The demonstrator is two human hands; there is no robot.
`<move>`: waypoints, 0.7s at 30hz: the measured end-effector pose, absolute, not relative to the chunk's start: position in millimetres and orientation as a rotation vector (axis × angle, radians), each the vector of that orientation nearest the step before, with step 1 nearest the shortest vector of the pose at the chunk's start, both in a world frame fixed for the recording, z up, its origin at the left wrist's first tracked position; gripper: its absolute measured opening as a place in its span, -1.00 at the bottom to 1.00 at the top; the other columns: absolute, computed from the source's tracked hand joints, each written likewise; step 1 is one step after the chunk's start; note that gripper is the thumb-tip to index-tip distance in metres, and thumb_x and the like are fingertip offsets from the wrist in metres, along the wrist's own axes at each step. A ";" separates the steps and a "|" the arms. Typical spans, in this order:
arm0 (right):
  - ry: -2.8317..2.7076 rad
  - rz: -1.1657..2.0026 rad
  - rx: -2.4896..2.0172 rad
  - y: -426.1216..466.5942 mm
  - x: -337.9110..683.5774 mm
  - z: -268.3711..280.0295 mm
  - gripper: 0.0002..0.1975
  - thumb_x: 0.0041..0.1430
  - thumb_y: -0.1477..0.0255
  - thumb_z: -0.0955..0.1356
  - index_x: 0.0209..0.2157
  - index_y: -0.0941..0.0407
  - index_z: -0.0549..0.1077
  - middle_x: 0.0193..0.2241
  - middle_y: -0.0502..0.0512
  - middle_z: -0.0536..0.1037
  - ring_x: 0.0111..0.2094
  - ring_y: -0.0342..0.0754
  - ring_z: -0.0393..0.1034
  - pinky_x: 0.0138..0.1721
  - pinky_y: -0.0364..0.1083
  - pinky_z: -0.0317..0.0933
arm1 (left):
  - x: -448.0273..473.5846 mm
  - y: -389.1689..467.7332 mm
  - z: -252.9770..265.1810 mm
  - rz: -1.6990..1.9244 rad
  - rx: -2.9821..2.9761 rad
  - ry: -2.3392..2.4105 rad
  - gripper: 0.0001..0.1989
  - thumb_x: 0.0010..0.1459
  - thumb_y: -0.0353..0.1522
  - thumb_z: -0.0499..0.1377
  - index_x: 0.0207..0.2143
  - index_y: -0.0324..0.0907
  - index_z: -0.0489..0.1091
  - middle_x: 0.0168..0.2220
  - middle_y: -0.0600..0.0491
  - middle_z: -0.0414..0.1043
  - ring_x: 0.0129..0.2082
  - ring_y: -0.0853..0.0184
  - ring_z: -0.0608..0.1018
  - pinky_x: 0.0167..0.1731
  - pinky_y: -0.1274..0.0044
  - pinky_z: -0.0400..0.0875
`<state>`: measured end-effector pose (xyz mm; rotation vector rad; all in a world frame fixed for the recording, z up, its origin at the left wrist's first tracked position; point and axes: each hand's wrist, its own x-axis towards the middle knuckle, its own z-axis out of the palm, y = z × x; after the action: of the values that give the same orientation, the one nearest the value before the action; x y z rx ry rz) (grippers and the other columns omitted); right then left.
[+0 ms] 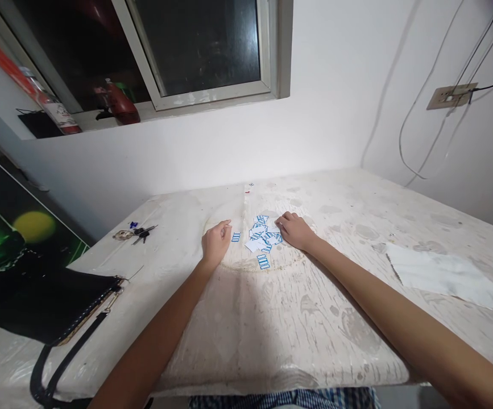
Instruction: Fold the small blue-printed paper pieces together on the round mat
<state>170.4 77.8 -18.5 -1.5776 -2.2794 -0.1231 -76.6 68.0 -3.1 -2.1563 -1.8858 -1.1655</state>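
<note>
A loose pile of small white paper pieces with blue stripes (260,232) lies on the table between my hands. My left hand (216,243) rests left of the pile, its thumb and fingers pinched together; anything between them is too small to name. Just beside it is a single blue-striped piece (236,237). At the pile's right edge my right hand (295,230) has its fingers curled down, the fingertips close to the papers. What these fingers hold, if anything, is hidden. Another striped piece (263,262) sits apart on the near side of the pile.
A patterned plastic cover lies over the table (237,329). Keys (144,233) and a black bag (58,304) with a strap are on the left. A white cloth (446,277) lies to the right. Behind are a wall, a window and a socket (451,96) with cables.
</note>
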 end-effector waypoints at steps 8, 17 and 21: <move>-2.280 -0.121 -1.578 77.6 170.6 -17.8 -0.70 0.19 0.47 0.13 -0.10 0.16 0.35 -0.17 0.25 0.33 -0.19 0.05 0.19 -0.20 -0.04 0.07 | -74.9 65.1 -0.4 -1.148 -2.160 -1.908 -0.69 0.12 -0.34 -0.04 -0.16 -0.09 0.43 -0.35 0.10 0.52 -0.44 0.41 0.47 -0.34 0.60 0.30; -2.278 -0.114 -1.572 76.3 170.3 -16.9 -0.69 0.19 0.47 0.11 -0.10 0.17 0.36 -0.18 0.25 0.33 -0.20 0.05 0.19 -0.20 -0.04 0.07 | -76.3 64.2 0.3 -1.171 -2.198 -1.917 -0.68 0.15 -0.37 -0.06 -0.10 -0.04 0.38 -0.25 0.15 0.51 -0.35 0.40 0.49 -0.35 0.58 0.30; -2.283 -0.117 -1.572 76.5 170.5 -17.4 -0.69 0.18 0.49 0.12 -0.10 0.18 0.35 -0.17 0.25 0.33 -0.18 0.05 0.19 -0.19 -0.05 0.07 | -73.2 59.9 4.5 -1.225 -2.211 -1.904 -0.68 0.15 -0.37 -0.05 -0.09 -0.04 0.38 -0.23 0.15 0.50 -0.32 0.38 0.49 -0.34 0.56 0.32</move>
<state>170.5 76.5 -17.4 -1.5724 -2.2826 -0.1167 -73.2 59.9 4.5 -2.2110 -1.9035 -1.2252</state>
